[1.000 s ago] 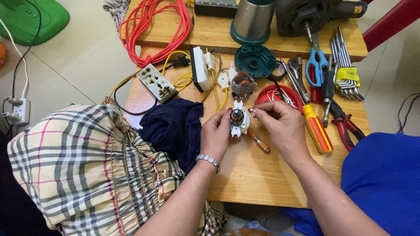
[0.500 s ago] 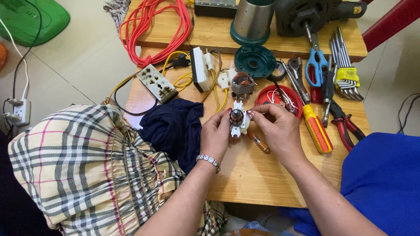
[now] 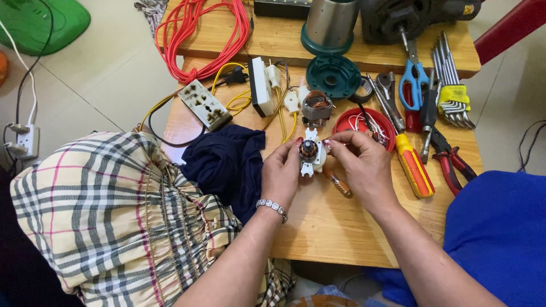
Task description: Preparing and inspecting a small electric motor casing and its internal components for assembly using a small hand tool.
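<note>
My left hand [image 3: 282, 172] and my right hand [image 3: 364, 165] both grip a small electric motor part [image 3: 310, 152], a white plastic bracket with a copper-coloured rotor at its middle, held just above the wooden table [image 3: 330, 227]. The fingertips of my right hand pinch its right side. Under my right hand lies a small brown-handled tool [image 3: 339, 184]. Just behind the part stands a motor stator with copper windings [image 3: 316, 108]. A bracelet is on my left wrist.
A dark blue cloth [image 3: 227, 165] lies left of my hands. Around them lie a red lid with wires [image 3: 364, 122], an orange screwdriver [image 3: 414, 165], red pliers [image 3: 449, 162], blue scissors [image 3: 413, 79], hex keys [image 3: 452, 91], a green round base [image 3: 333, 75], a socket strip [image 3: 205, 104], and red cable [image 3: 210, 34].
My right fingers have shifted slightly on the motor part. Both hands stay in about the same place.
</note>
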